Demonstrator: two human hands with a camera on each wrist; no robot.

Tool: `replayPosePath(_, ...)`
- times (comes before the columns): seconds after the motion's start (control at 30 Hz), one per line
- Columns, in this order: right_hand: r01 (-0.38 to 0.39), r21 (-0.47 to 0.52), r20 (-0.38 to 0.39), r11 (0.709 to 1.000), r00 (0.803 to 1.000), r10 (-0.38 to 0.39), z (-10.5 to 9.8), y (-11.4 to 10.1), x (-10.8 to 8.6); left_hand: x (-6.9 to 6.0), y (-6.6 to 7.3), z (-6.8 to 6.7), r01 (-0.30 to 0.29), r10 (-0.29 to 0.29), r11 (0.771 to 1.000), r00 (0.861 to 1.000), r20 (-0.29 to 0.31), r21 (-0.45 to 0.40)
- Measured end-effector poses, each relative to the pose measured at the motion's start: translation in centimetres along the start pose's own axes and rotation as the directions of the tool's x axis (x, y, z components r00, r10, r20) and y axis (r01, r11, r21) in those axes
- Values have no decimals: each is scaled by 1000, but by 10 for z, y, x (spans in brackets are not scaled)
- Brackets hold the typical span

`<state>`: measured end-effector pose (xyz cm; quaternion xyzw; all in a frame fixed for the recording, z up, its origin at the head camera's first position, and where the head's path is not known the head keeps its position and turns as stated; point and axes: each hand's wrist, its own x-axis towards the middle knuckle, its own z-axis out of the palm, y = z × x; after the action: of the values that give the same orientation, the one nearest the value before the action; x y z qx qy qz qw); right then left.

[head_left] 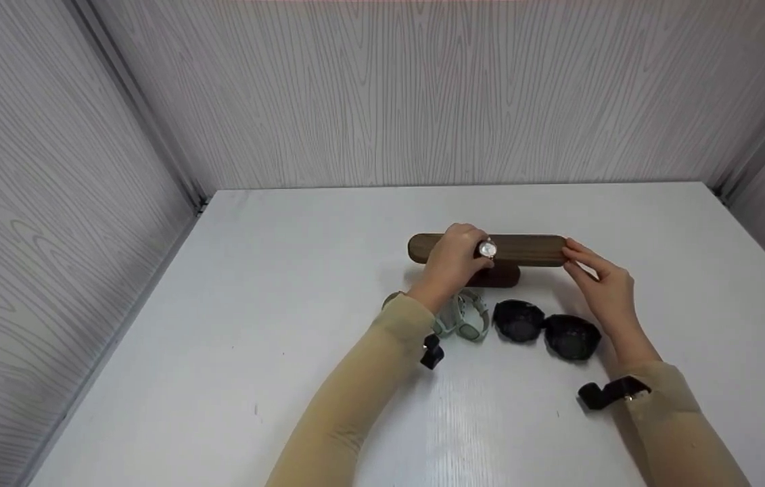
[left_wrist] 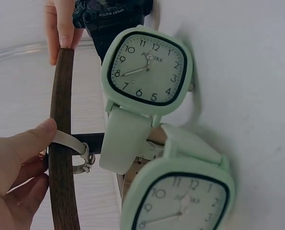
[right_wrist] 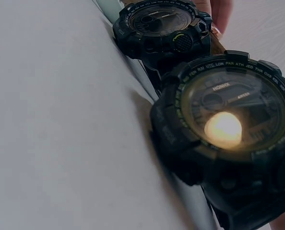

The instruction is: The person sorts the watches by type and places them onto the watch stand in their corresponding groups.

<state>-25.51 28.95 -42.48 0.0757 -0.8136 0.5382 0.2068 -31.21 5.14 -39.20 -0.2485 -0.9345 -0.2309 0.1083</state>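
Note:
A dark wooden bar point(head_left: 529, 250) lies crosswise on a reddish-brown base point(head_left: 500, 276), forming a stand. My left hand point(head_left: 451, 260) holds a small round wristwatch point(head_left: 488, 249) against the bar. In the left wrist view, its pale strap point(left_wrist: 68, 141) passes around the bar, and a metal buckle point(left_wrist: 88, 158) shows beyond it. My right hand point(head_left: 609, 291) pinches the bar's right end between thumb and fingers. In front of the stand are two mint-green square watches point(left_wrist: 147, 67), partly behind my left arm, and two black sport watches point(right_wrist: 229, 110).
A brownish rounded thing point(head_left: 392, 299) shows behind my left sleeve, mostly hidden. All stand on a white table point(head_left: 220, 325) with pale wood-grain panels point(head_left: 368, 95) behind and at the sides. Each wrist carries a small black camera point(head_left: 615, 392).

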Motion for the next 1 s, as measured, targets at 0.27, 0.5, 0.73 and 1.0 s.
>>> replayPosePath(0.27, -17, 2, 14, 1000, 1000, 17, -1, -1, -1, 1, 1, 4, -45, 45, 999, 999, -26, 12)
replayPosePath(0.5, -2, -9, 14, 1000, 1000, 2, -1, 0, -1, 1, 1, 2, -45, 45, 999, 999, -12, -5)
replayPosePath(0.73, 6, -9, 11, 1000, 1000, -6, 1, 1, 0, -14, -11, -25, -37, 40, 993, 999, 25, -111)
replayPosePath(1.0, 11, -32, 15, 999, 1000, -10, 1, 0, 2, -55, -52, -55, 46, -20, 967, 994, 105, -251)
